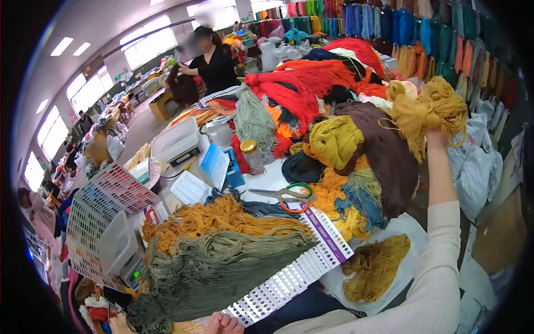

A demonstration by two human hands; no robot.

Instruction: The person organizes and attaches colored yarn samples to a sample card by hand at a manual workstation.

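My right grip (435,133) holds a mustard yarn bundle (431,111) aloft; my left grip (223,323) rests on olive yarn (211,267). A jar (251,156) stands on the yarn-heaped surface (267,178); skeins (389,25) line the wall.

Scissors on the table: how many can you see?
1: the scissors lie on the table between the orange yarn and the blue-and-yellow yarn pile. More may be buried under yarn.

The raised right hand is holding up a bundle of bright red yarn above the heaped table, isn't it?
Not red. In the head view the right hand holds up a bundle of mustard-yellow yarn above the heaped table. The red yarn lies in the pile farther back.
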